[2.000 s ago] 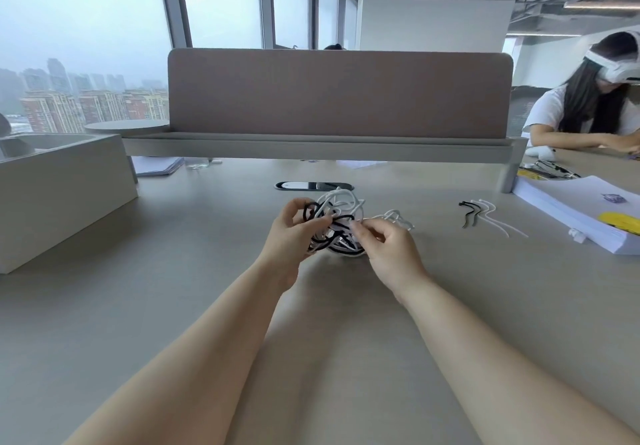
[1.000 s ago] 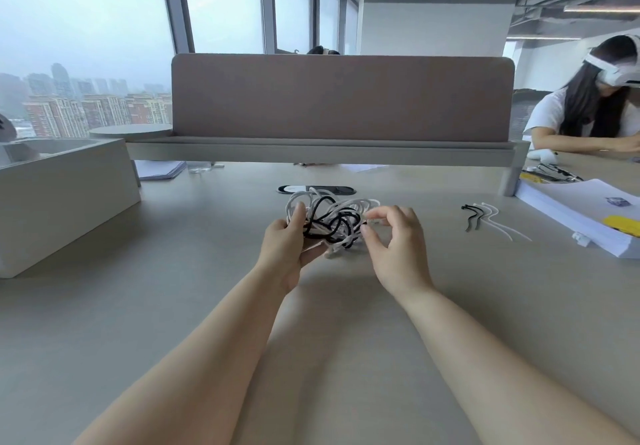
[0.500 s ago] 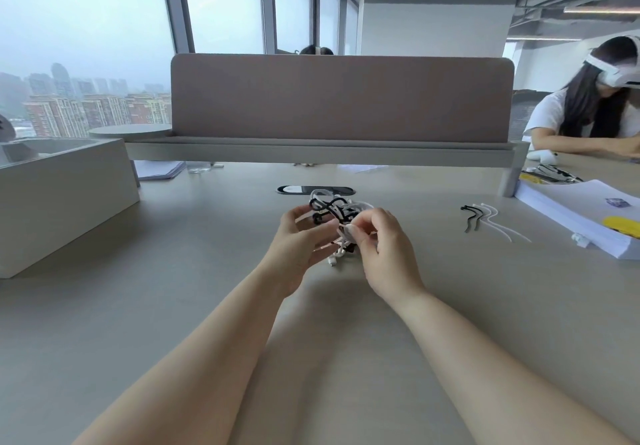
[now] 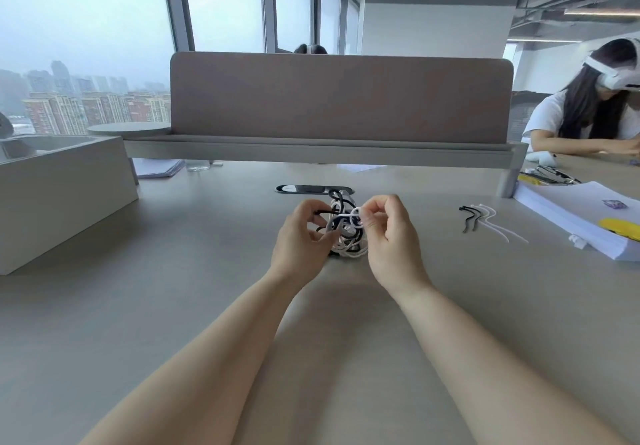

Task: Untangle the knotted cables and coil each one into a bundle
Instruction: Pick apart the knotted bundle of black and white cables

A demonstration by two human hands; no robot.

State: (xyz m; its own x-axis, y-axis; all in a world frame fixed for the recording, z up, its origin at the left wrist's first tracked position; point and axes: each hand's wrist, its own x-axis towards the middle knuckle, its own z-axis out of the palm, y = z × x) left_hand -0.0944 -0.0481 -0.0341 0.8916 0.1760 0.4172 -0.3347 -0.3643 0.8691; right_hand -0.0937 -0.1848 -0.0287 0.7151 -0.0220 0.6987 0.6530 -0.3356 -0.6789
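Now the hands have drawn a little apart; half a second ago they were bunched close over the knot. The right hand (image 4: 391, 237) has come up and outward. Its thumb and forefinger are pinched together on a white loop (image 4: 354, 217) teased out of the cable tangle (image 4: 348, 240), and its other fingers are loosely curled. The left hand (image 4: 299, 237) has its thumb and forefinger clamped on a black strand (image 4: 322, 210) at the tangle's upper left. The tangle, which stood above the knuckles before, now hangs between the two hands, over the middle of the bench (image 4: 173, 299) and nearer its far edge than the near one.

The left fingers cover the left side of the tangle, and the right hand's knuckles hide where the white loop runs back into it. I cannot tell how many cables are wound together, and no plug or free end can be made out. The tangle's lowest coils sit at bench level, but whether they touch the surface is unclear.

The near edge of the bench is cut off below the forearms. The far edge runs under the shelf of the divider panel (image 4: 339, 98), with a dark cable port (image 4: 304, 189) just beyond the tangle. Bare bench spreads on the near side of the hands and to the left as far as a grey box (image 4: 62, 199) at the left edge. To the right, a few black and white cable ties (image 4: 479, 216) lie well apart from the hands, and a paper stack (image 4: 571, 212) sits at the right edge.
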